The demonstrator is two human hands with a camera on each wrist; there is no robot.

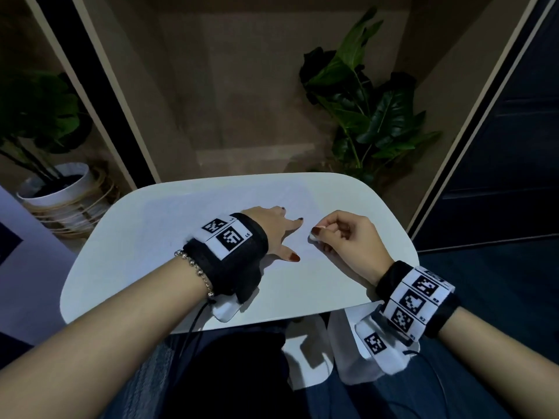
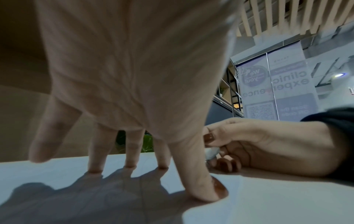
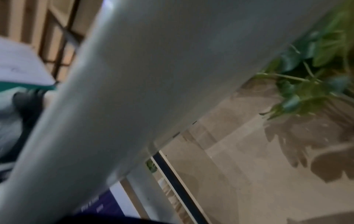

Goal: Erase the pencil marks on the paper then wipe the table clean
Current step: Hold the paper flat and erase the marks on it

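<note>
A brown floor and beige walls are seen in the upper half of the head view, with a leafy green plant (image 1: 369, 95) at upper right and a second plant in a white pot (image 1: 57, 189) at the left edge. The centre of the frame is filled by a white desk (image 1: 145, 237) with rounded corners. A sheet of paper (image 1: 305, 267) lies flat on the desk, hardly told from the white top; its long axis cannot be made out, and faint pencil lines are seen only in the left wrist view, near the fingertips.

The left hand (image 1: 272, 229) is spread wide and pressed flat on the paper, fingers pointing to the upper right of the frame, thumb to the lower right. Just right of it, the right hand (image 1: 344, 237) is curled, and a small white eraser (image 1: 312, 236) is pinched between thumb and fingers, its tip held down at the paper. The eraser's long axis is hidden by the fingers. Black bands with printed markers are worn on both wrists. The right wrist view is blurred; only the desk's underside and the plant are shown.
</note>
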